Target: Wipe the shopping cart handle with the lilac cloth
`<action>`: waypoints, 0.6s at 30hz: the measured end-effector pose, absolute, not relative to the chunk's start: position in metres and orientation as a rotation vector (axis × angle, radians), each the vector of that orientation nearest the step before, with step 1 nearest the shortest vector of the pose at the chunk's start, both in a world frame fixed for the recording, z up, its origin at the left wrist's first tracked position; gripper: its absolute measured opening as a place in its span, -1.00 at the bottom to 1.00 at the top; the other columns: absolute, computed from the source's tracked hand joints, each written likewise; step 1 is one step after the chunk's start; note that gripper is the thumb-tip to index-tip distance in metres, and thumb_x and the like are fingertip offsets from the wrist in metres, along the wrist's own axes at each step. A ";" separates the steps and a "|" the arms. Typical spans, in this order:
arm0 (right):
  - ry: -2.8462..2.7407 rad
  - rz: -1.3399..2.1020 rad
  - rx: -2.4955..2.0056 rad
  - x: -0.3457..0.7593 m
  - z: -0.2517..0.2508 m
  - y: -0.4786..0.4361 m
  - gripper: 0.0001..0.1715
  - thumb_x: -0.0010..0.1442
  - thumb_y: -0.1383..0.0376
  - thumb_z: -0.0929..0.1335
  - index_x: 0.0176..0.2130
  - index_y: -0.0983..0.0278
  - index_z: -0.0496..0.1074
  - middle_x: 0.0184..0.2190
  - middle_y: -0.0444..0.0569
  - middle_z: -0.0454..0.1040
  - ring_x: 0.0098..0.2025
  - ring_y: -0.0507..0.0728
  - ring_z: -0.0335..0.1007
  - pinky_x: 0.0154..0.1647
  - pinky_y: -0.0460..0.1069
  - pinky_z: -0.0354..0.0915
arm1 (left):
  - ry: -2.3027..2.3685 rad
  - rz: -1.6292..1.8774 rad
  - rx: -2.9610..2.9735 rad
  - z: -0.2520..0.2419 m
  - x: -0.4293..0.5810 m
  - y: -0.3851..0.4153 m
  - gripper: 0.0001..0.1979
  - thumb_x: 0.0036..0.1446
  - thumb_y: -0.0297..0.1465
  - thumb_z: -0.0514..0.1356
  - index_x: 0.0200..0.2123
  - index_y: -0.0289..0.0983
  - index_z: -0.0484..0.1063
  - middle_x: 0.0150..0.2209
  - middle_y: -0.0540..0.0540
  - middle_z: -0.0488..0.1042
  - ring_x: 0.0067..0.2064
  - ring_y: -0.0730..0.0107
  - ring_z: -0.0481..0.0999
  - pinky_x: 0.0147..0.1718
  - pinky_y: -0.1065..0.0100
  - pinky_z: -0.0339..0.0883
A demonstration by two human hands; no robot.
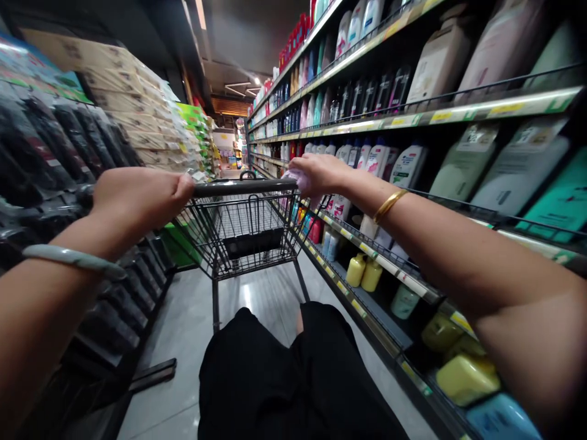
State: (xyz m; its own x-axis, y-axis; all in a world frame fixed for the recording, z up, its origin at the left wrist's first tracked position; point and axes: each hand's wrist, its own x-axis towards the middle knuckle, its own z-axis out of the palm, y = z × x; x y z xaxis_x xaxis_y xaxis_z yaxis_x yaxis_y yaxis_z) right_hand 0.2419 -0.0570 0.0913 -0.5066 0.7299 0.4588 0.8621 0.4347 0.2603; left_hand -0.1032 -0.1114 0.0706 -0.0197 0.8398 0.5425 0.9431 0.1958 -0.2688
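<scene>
- Head view: left hand [142, 194] curls tight round the handle [243, 187] at its left end; right hand [318, 173] closes over its right, lilac cloth [300, 181] bunched beneath
- Spread grip likely steadies the cart [251, 244], near the shelf [385, 264] edge

No text readable with certainty. Print on large cream bottle [435, 64], upper right: too blurred. Label on white bottle [407, 164] lower down: too small. Yellow price tags [507, 109] along shelf edges [557, 102]: figures illegible.
</scene>
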 end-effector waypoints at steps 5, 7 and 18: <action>-2.369 -0.656 -1.487 0.277 0.090 -0.056 -0.16 -0.06 0.05 0.57 0.19 0.12 0.46 0.02 0.09 0.52 -0.08 0.30 0.41 -0.14 0.11 0.27 | -1.838 -0.222 -1.691 0.070 -0.103 -0.111 -0.18 0.34 -0.08 -0.35 -0.10 -0.38 0.65 -0.10 -0.37 0.61 -0.12 0.00 0.57 -0.31 0.29 0.13; -2.332 -0.667 -1.534 0.279 0.088 -0.054 -0.16 -0.06 -0.03 0.57 0.16 0.15 0.49 0.00 0.10 0.53 -0.06 0.31 0.41 -0.13 0.11 0.27 | -1.839 -0.233 -1.681 0.069 -0.103 -0.110 -0.19 0.35 -0.10 -0.34 -0.09 -0.41 0.64 -0.10 -0.37 0.61 -0.12 0.04 0.56 -0.30 0.31 0.11; -2.361 -0.649 -1.369 0.261 0.083 -0.058 -0.03 -0.08 -0.09 0.58 0.25 0.13 0.42 0.10 0.10 0.48 0.02 0.35 0.38 -0.06 0.12 0.26 | -1.845 -0.257 -1.718 0.069 -0.118 -0.103 -0.22 0.39 -0.09 -0.30 -0.06 -0.42 0.64 -0.05 -0.32 0.62 -0.17 0.18 0.46 -0.30 0.32 -0.03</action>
State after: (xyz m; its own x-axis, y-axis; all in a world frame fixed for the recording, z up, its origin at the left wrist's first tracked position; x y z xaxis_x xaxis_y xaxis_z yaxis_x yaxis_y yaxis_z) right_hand 0.2611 -0.0584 0.0826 -0.4813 0.7221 0.4970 0.8747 0.4331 0.2178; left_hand -0.1176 -0.1034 0.0690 0.0160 0.8412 0.5405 0.9568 0.1441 -0.2525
